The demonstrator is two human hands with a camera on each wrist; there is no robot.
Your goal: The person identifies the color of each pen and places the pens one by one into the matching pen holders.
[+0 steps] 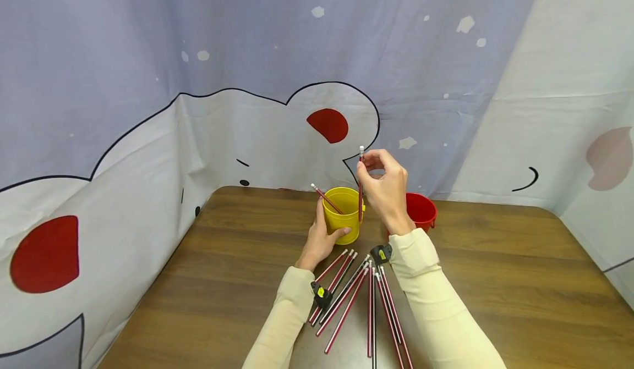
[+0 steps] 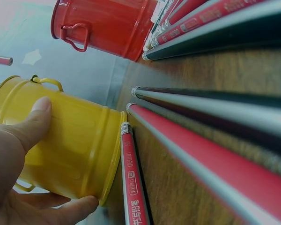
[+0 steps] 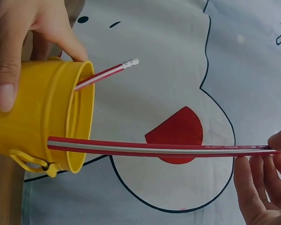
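Note:
My left hand [image 1: 321,241] grips a small yellow bucket [image 2: 70,136] around its side, thumb on the near wall. One red-and-white pencil [image 3: 105,74] leans inside that bucket, its eraser end sticking out past the rim. Above and to the right, my right hand [image 1: 384,185] pinches another red-and-white pencil [image 3: 164,149] near its eraser end. This pencil hangs upright, eraser on top, and its lower end overlaps the bucket's outer wall in the head and right wrist views. Whether it touches the wall I cannot tell.
Several red and black striped pencils [image 1: 349,307] lie fanned out on the wooden table [image 1: 223,270], between and below the forearms. A red bucket [image 1: 432,213] stands right of the yellow one, partly behind the right hand. A printed curtain [image 1: 267,149] hangs behind the table.

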